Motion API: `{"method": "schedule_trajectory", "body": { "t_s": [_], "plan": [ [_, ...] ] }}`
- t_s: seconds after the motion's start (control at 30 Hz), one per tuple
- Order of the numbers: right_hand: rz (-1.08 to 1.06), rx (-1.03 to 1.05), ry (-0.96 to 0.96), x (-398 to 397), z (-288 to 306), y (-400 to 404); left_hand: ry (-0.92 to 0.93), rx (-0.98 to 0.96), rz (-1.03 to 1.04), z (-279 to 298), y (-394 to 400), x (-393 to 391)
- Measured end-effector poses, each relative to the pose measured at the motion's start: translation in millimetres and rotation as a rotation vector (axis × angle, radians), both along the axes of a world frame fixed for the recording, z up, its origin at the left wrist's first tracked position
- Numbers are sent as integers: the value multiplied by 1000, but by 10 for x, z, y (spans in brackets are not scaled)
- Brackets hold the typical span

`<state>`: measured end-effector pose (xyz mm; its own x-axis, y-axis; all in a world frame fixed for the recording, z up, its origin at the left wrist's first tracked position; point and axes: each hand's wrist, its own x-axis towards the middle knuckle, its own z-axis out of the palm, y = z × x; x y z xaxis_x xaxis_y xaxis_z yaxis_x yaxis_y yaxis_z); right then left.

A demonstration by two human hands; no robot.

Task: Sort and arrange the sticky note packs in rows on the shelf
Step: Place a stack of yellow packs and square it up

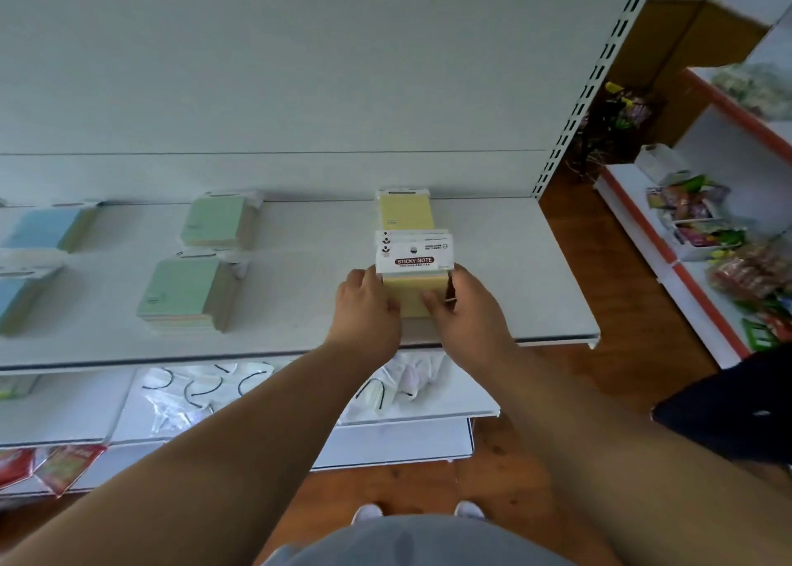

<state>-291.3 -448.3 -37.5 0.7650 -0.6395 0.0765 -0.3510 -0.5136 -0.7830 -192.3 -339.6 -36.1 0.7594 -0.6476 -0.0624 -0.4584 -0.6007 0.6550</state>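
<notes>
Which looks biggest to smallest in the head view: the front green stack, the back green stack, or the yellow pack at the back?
1. Front green stack, clearly largest, though it is also nearest the camera.
2. Back green stack and back yellow pack look about alike; I would not rank them.

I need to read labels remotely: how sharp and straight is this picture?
Head view: the header card on the yellow stack between both hands is sharp enough to read STICKY NOTE; edges soften, the right-side snack shelves blur, and wide-angle distortion bows the shelf edge.
</notes>
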Motion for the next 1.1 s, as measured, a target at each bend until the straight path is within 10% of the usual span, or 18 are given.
{"method": "schedule_trajectory", "body": {
  "t_s": [0.5,1.1],
  "plan": [
    [-32,-1,529,316,78,-281,158,317,-43,134,-118,277],
    [-79,-125,537,326,61,-243,198,322,-68,100,-237,281]
  ]
}}
